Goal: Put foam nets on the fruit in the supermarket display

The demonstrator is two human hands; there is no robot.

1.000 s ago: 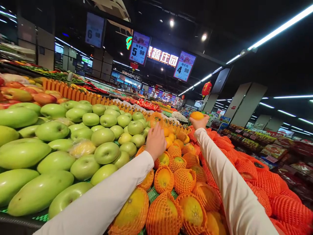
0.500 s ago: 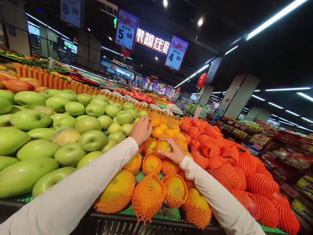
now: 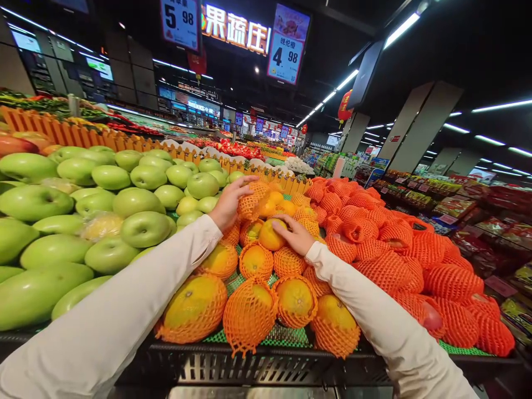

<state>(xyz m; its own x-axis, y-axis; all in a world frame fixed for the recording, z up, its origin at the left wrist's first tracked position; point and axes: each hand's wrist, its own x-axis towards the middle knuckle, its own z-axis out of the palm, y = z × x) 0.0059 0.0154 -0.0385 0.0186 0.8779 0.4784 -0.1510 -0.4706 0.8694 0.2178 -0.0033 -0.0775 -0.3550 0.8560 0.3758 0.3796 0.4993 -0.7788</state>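
Observation:
My left hand (image 3: 229, 204) is wrapped around an orange in a foam net (image 3: 252, 201), lifted slightly over the pile. To its right, my right hand (image 3: 297, 235) has its fingers curled over the side of a bare orange (image 3: 271, 236) that sits on other fruit. Just below and in front of both hands lie netted oranges, among them one with its top showing (image 3: 255, 260). Larger netted oranges (image 3: 193, 302) line the front of the display. Behind the hands are several bare oranges (image 3: 276, 198).
Green apples (image 3: 145, 228) are heaped on the left, with a plastic-wrapped yellow fruit (image 3: 102, 226) among them. Fruit in red foam nets (image 3: 384, 266) fills the right. A black crate edge (image 3: 249, 357) runs along the front. Price signs (image 3: 286, 44) hang above.
My left hand has come up with a netted orange in its grasp. My right hand stays at the bare orange, its fingers shifted on it. The camera view has tilted down a little.

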